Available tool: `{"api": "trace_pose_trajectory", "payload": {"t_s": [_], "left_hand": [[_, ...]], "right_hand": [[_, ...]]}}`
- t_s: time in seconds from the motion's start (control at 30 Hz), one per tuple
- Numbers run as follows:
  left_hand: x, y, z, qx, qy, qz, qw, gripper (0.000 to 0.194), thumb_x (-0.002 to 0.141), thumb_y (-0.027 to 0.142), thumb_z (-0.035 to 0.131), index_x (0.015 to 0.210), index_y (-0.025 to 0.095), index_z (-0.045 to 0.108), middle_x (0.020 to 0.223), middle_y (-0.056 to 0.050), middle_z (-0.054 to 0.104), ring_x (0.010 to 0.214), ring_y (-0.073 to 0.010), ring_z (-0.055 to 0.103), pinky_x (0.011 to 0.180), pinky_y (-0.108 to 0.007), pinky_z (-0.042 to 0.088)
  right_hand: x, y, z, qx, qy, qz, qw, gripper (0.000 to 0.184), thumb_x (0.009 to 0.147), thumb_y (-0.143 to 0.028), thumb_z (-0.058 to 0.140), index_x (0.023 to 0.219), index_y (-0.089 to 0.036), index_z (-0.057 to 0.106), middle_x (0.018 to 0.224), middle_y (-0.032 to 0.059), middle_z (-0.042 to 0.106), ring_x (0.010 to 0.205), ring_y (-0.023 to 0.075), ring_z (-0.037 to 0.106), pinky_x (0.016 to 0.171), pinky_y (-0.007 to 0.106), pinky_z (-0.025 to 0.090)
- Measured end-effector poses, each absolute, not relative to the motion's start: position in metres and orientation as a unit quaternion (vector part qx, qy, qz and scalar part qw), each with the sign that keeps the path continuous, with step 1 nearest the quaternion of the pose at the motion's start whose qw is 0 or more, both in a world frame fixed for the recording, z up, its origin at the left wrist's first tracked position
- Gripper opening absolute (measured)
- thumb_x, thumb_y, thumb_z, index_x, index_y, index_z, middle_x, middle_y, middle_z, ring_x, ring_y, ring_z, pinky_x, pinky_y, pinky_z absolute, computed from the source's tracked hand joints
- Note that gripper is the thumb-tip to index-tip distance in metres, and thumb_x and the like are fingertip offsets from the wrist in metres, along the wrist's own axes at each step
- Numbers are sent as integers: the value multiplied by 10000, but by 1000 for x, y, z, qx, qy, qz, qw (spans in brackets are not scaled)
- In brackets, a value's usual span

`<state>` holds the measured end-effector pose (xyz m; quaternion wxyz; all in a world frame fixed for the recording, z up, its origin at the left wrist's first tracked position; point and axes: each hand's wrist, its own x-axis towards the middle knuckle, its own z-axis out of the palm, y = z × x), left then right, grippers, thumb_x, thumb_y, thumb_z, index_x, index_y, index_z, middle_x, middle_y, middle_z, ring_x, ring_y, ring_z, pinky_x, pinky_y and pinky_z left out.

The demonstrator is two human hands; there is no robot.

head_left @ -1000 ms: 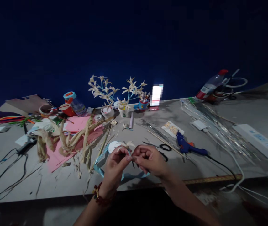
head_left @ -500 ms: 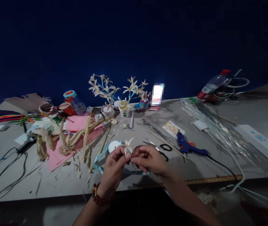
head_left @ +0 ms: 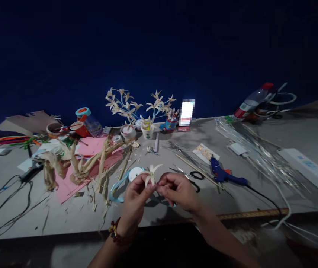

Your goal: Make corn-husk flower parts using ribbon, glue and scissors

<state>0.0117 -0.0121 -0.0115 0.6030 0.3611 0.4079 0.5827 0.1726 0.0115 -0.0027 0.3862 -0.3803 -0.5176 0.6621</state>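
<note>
My left hand (head_left: 136, 197) pinches a cream-coloured flower (head_left: 152, 171) with narrow pointed petals at its base, thumb against fingertips. Close beside it, my right hand (head_left: 179, 190) has its fingers closed near the bottom of the flower. A light-blue ribbon (head_left: 113, 193) loops from a white spool (head_left: 135, 173) and passes below both hands, its far part showing under the right fingers. The exact grip on the ribbon and the flower's stem is hidden by my fingers. Scissors (head_left: 196, 175) with black handles lie just beyond my right hand.
Similar flowers on stems (head_left: 123, 104) stand in small pots at the back. A blue glue gun (head_left: 227, 177) with its cord lies right, before bundled wires (head_left: 262, 156) and a power strip (head_left: 309, 167). Dried husks (head_left: 77, 167) cover pink paper (head_left: 62, 190) at left.
The flower has turned in my left fingers, so its petals now spread wider and face me more. The ribbon below the hands has shifted slightly.
</note>
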Motion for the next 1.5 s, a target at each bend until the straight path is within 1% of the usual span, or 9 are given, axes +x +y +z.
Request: {"api": "trace_pose_trajectory", "payload": {"t_s": [0.1,0.27,0.5,0.73,0.87,0.93,1.13,1.3,1.5], "left_hand": [[12,-12,-9,342,412,582,612,227,747,302,845,773,157,672,761,3,570,730,-124,503,693,-219,434],[14,-10,-3,286,374,577,668,280,688,320,878,757,152,666,741,-4,587,663,-111,494,624,-218,423],[12,-8,-8,312,324,563,693,202,775,292,816,769,157,667,785,-20,599,699,-120,505,658,-228,425],[14,-10,-14,338,391,594,616,256,714,297,871,795,170,664,793,-7,602,767,-137,544,734,-233,458],[11,-10,-16,388,420,586,574,233,767,322,828,759,163,658,763,-3,582,759,-138,521,720,-227,438],[10,-11,-15,391,423,582,574,229,788,331,809,766,164,655,766,-4,581,750,-137,509,709,-228,429],[12,-13,-13,325,388,585,634,228,755,313,834,766,167,659,767,3,580,745,-132,500,711,-230,431],[12,-11,-10,277,317,577,700,191,761,251,820,741,161,654,753,3,589,707,-113,501,680,-213,428],[12,-9,-9,252,300,565,726,199,732,254,843,792,147,687,783,-3,581,726,-113,519,684,-211,449]], "right_hand": [[173,13,1,-369,-512,683,368,333,768,-445,787,732,-165,612,415,-92,495,326,51,402,366,172,276],[174,15,5,-358,-468,728,350,392,689,-477,847,730,-169,608,457,-79,540,323,56,428,346,178,292],[171,14,0,-364,-445,740,350,407,673,-471,862,721,-169,593,461,-74,556,320,45,429,352,163,304],[171,8,-5,-386,-512,657,397,308,778,-417,778,744,-171,595,478,-88,497,348,51,428,353,161,315],[171,7,-5,-400,-529,628,407,272,783,-393,762,759,-165,616,600,-63,550,380,48,467,357,164,338],[171,8,-3,-402,-525,638,396,290,781,-415,763,765,-165,617,571,-68,547,377,51,464,361,165,332],[173,12,4,-382,-501,705,325,369,747,-493,780,734,-171,602,416,-78,531,334,54,412,371,168,292],[171,12,5,-363,-479,730,326,416,704,-524,809,681,-177,582,427,-82,532,319,43,400,357,167,266],[172,10,4,-369,-480,722,333,421,703,-528,815,711,-160,611,504,-60,590,313,19,364,318,155,231]]}}
